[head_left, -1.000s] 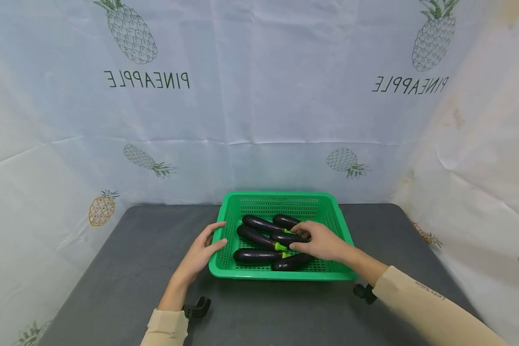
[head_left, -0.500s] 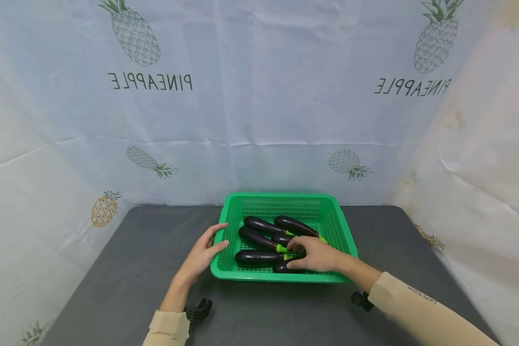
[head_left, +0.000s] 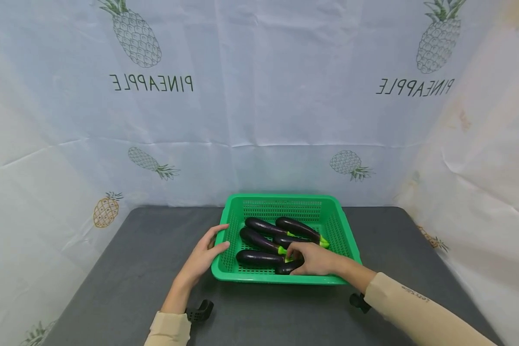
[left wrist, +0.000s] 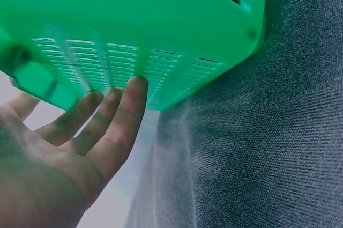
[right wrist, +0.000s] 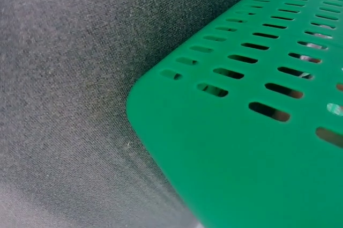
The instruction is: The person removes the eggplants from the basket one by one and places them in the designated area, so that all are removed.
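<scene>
In the head view, several glossy dark purple eggplants with green stems lie in a green perforated basket [head_left: 281,197]. My right hand [head_left: 315,259] reaches over the near right side and grips the nearest eggplant [head_left: 289,267] from above; the hand hides part of it. Just left of that lies another eggplant [head_left: 259,258]. My left hand [head_left: 199,257] rests at the basket's left rim, thumb and index fingertip over it. In the left wrist view, the left hand's extended fingers [left wrist: 120,126] touch the outer slotted wall. The right wrist view shows only the basket's outer corner [right wrist: 187,131] and the table.
The basket stands on a dark grey cloth-covered table [head_left: 164,250], near its far edge. A white curtain [head_left: 259,96] with pineapple prints hangs behind and at the sides. Black straps [head_left: 200,311] are at both wrists.
My right hand has moved from the middle eggplant toward the nearest one and now holds it. The far right eggplants have come into fuller view. The left hand stays at the basket's rim.
</scene>
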Demonstrator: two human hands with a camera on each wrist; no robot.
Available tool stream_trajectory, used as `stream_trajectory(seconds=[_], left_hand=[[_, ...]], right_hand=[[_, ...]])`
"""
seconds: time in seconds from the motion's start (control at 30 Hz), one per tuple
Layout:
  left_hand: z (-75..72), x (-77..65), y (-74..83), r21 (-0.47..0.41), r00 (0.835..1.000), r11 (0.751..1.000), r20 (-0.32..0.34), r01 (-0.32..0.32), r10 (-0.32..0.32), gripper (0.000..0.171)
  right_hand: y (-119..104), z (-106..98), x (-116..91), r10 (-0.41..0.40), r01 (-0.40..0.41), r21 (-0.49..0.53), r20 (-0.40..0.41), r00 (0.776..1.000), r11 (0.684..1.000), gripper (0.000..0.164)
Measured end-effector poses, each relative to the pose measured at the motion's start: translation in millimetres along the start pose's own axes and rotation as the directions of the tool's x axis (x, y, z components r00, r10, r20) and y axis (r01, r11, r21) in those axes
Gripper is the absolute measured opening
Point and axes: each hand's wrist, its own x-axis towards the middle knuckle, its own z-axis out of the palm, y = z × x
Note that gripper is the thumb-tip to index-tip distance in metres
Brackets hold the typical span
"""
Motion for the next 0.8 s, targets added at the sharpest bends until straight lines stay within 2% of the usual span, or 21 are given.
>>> stream_trajectory(seconds=[0.27, 0.5, 0.67, 0.8], left_hand=[[0.8, 0.7, 0.4, 0.011, 1.0, 1.0, -0.009, 0.01, -0.01, 0.055], [0.8, 1.0, -0.5, 0.033, 1.0, 0.999, -0.008, -0.001, 0.001, 0.054], [1.0, 1.1, -1.4, 0.05, 1.0, 0.999, -0.007, -0.013, 0.013, 0.054], [0.6, 0.6, -1.7, 0.056, 1.0, 0.998, -0.012, -0.018, 0.018, 0.053]], right_hand=[[2.4, -1.3, -0.3, -0.015, 0.015, 0.036, 0.012, 1.0, 0.999, 0.03], [-0.9, -5.0, -1.7, 0.027, -0.027, 0.076, 0.002, 1.0, 0.997, 0.028], [-5.9, -9.4, -5.7, 0.046, -0.043, 0.113, -0.029, 0.999, 0.993, 0.032], [-10.9, -13.1, -9.5, 0.018, -0.01, 0.115, -0.07, 0.997, 0.993, 0.035]])
